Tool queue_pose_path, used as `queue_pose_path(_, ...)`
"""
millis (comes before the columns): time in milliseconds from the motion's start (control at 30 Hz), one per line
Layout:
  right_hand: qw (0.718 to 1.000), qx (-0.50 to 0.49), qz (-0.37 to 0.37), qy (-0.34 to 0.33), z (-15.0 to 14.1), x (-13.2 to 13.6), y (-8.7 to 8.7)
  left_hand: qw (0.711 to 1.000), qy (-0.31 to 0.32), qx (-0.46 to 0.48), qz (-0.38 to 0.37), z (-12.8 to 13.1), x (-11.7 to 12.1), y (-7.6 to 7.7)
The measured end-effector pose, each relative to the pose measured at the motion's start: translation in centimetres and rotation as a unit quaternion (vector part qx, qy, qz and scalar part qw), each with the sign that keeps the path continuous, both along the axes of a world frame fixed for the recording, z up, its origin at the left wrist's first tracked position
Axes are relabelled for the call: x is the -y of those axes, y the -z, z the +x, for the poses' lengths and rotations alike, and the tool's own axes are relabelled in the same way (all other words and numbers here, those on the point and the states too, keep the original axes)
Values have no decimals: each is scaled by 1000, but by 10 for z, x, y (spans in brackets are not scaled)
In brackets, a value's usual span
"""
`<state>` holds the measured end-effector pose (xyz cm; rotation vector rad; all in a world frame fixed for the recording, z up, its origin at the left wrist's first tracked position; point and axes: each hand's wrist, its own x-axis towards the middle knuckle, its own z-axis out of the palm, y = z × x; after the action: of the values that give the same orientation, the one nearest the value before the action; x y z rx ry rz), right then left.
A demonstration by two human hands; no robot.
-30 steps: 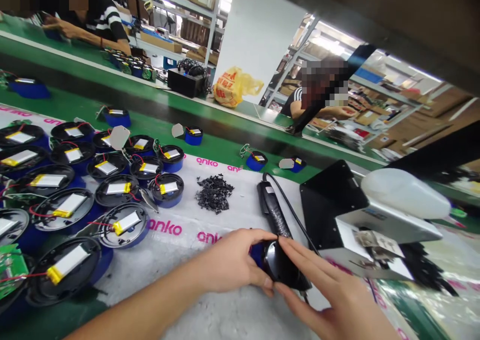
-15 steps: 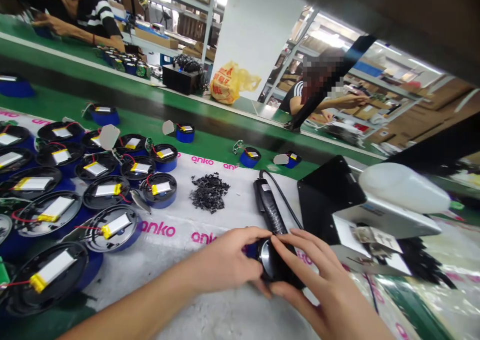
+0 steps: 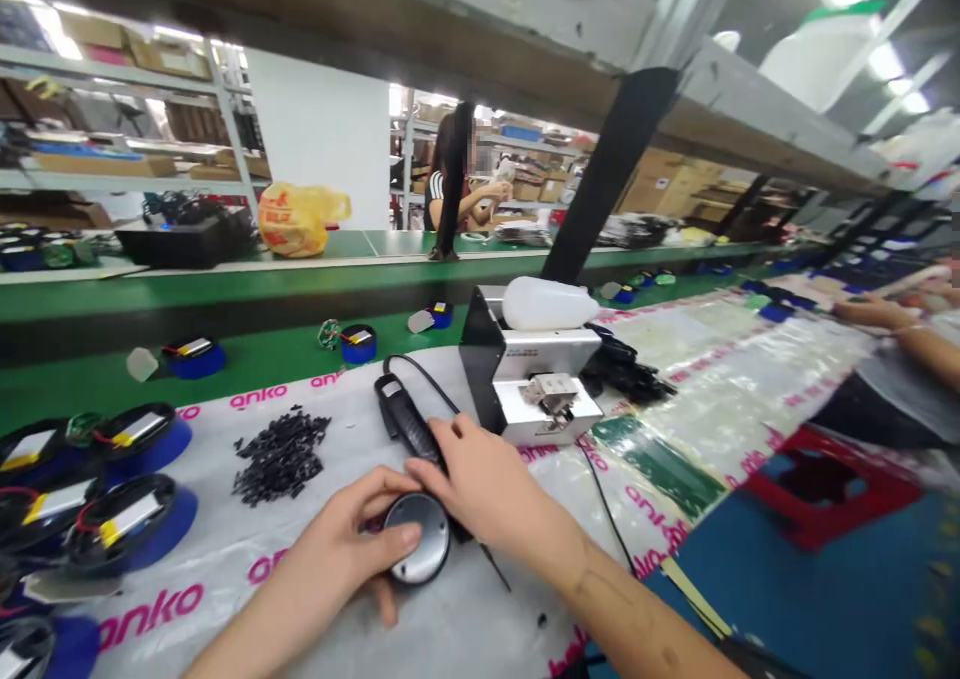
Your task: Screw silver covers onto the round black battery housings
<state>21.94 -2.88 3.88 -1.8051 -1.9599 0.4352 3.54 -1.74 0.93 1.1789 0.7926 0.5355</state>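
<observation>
My left hand (image 3: 341,549) is closed round a round black disc-shaped part (image 3: 417,551) on the plastic-covered bench, thumb pressed on its rim. My right hand (image 3: 480,484) covers the far edge of the same part, fingers bent, one finger reaching onto the black corded hand tool (image 3: 405,424) lying just behind it. A pile of small black plastic pieces (image 3: 279,452) lies left of the tool.
Blue round bases with yellow-ended batteries (image 3: 124,519) sit at the left. A silver and black machine with a white bottle on top (image 3: 536,364) stands behind the hands. A green conveyor (image 3: 255,359) carries more blue parts. Another person's arm (image 3: 892,324) rests at the right; someone works beyond the conveyor.
The view has swung to the right, so the rows of blue bases slid off to the left. Both hands stayed on the round black part, which now lies flatter on the bench.
</observation>
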Motion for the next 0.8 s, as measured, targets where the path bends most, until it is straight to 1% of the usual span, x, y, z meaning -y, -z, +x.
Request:
queue_pose_path(67, 1000, -19, -12, 10, -5, -7, 6, 999, 30, -24, -3, -8, -4, -3)
queue_pose_path(133, 998, -63, -15, -2, -5, -13, 7, 999, 23, -46, -7, -16, -6, -5)
queue_pose_path(200, 991, -131, -13, -27, 1, -15, 2, 998, 15, -55, -19, -20, -8, -7)
queue_pose_path(267, 974, -220, 4, -57, 9, -10, -8, 998, 18, -58, -16, -19, -10, -8)
queue_pose_path(333, 944, -319, 44, -76, 16, 2, -23, 998, 22, -56, 5, -12, -13, -10)
queue_pose_path(367, 926, -362, 76, -75, 18, 10, -32, 998, 25, -55, 14, -7, -14, -10)
queue_pose_path(400, 900, -412, 126, -62, 20, 19, -41, 998, 31, -53, 20, 0, -16, -10)
queue_pose_path(433, 861, -470, 191, -40, 22, 28, -51, 998, 40, -51, 22, 7, -18, -11)
queue_pose_path(467, 808, -527, 264, -13, 24, 36, -61, 997, 52, -49, 21, 14, -20, -11)
queue_pose_path(500, 744, -573, 342, 18, 27, 43, -71, 997, 65, -45, 20, 22, -21, -11)
queue_pose_path(533, 680, -599, 420, 48, 31, 48, -80, 996, 80, -39, 18, 28, -23, -11)
queue_pose_path(567, 629, -601, 488, 71, 35, 51, -88, 995, 94, -32, 14, 34, -25, -11)
queue_pose_path(600, 607, -580, 537, 85, 41, 51, -93, 994, 108, -23, 9, 39, -26, -11)
queue_pose_path(633, 608, -546, 567, 96, 46, 49, -97, 993, 119, -14, -1, 42, -27, -11)
queue_pose_path(667, 617, -515, 586, 107, 52, 44, -99, 991, 130, -5, -16, 44, -28, -11)
queue_pose_path(733, 649, -489, 569, 124, 61, 28, -96, 987, 147, 15, -56, 45, -28, -11)
queue_pose_path(800, 675, -493, 532, 134, 67, 8, -87, 983, 151, 21, -98, 43, -28, -11)
